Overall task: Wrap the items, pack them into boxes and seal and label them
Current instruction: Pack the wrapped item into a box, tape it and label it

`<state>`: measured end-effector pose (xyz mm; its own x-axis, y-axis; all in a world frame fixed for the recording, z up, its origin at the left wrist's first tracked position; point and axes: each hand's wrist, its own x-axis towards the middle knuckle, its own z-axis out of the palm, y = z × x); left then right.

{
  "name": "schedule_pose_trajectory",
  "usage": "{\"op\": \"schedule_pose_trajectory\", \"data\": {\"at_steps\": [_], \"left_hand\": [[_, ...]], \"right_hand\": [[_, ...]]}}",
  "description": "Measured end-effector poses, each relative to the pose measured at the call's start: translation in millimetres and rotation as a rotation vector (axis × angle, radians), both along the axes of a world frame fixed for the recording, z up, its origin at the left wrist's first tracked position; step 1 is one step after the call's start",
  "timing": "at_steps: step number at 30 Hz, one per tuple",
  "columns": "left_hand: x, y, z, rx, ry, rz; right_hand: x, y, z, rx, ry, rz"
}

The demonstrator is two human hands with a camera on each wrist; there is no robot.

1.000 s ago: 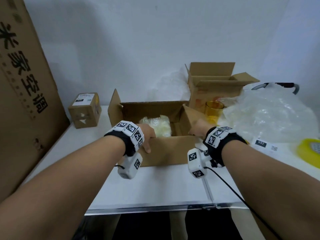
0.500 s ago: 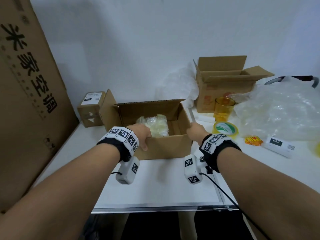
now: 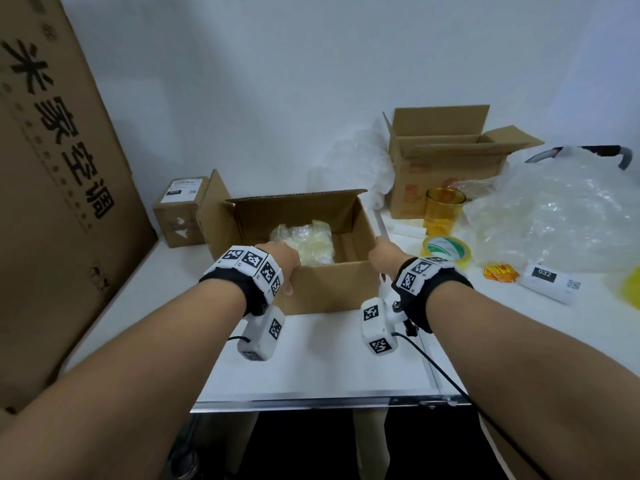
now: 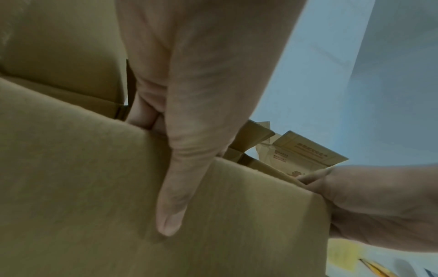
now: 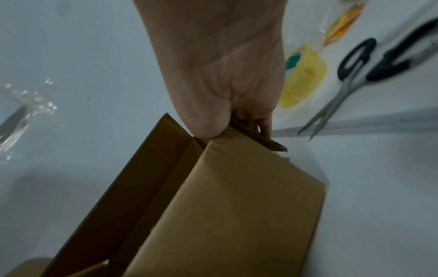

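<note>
An open cardboard box [image 3: 325,292] stands mid-table with a bubble-wrapped item [image 3: 304,242] inside. My left hand [image 3: 289,271] grips the near wall at its left end. In the left wrist view its thumb [image 4: 170,215] lies flat on the outside of the box [image 4: 71,187] and its fingers hook over the rim. My right hand [image 3: 381,252] pinches the right flap at the near right corner and holds it upright. The right wrist view shows the right hand [image 5: 237,116] clamped on that flap's edge above the box [image 5: 237,206].
To the right lie a yellow tape roll [image 3: 446,251], an amber glass [image 3: 445,213], a second open box [image 3: 446,168], loose bubble wrap [image 3: 561,216] and a white label [image 3: 550,282]. Scissors [image 5: 355,75] lie beside the tape. A small sealed box [image 3: 180,209] and a big carton [image 3: 52,202] stand left.
My right hand has lifted the right flap from splayed outward to upright, uncovering the tape roll behind it. The left hand keeps its grip on the near wall.
</note>
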<state>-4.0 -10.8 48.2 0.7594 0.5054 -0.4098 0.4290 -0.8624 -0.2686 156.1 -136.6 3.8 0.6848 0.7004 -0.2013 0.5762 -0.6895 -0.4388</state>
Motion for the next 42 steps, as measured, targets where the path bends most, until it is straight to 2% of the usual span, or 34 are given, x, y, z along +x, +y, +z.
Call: {"op": "schedule_pose_trajectory", "data": {"at_steps": [2,5,8,13,17,23,26,29,33,35,37,38,42], "left_hand": [[0,0,4,0.007,0.041,-0.018],[7,1,32,0.008,0.055,-0.073],[37,2,79,-0.146,-0.142,-0.047],[89,13,150,-0.073,-0.439,-0.08],[126,37,176,-0.01,-0.584,-0.047],[172,97,154,-0.283,-0.645,0.187],[191,120,141,-0.319,-0.654,0.228],[206,139,127,-0.361,-0.671,0.261],[216,154,109,-0.399,-0.68,0.305],[217,157,103,-0.406,-0.67,0.317],[219,159,98,-0.423,-0.654,0.322],[221,159,96,-0.43,-0.64,0.315],[222,156,93,-0.302,-0.631,0.153]], "right_hand": [[3,-3,11,0.086,0.089,-0.093],[23,-11,38,0.068,0.091,-0.083],[54,-11,67,0.106,0.062,-0.111],[93,4,105,0.136,0.014,-0.086],[120,28,130,0.175,-0.004,-0.084],[143,82,130,0.098,0.026,0.08],[160,106,123,0.061,0.018,0.133],[178,125,105,0.054,0.04,0.098],[185,133,87,-0.105,-0.027,0.11],[185,138,83,-0.106,-0.034,0.094],[183,144,86,-0.108,-0.048,0.134],[186,146,85,-0.113,-0.116,0.197],[180,140,117,0.208,-0.125,0.094]]}}
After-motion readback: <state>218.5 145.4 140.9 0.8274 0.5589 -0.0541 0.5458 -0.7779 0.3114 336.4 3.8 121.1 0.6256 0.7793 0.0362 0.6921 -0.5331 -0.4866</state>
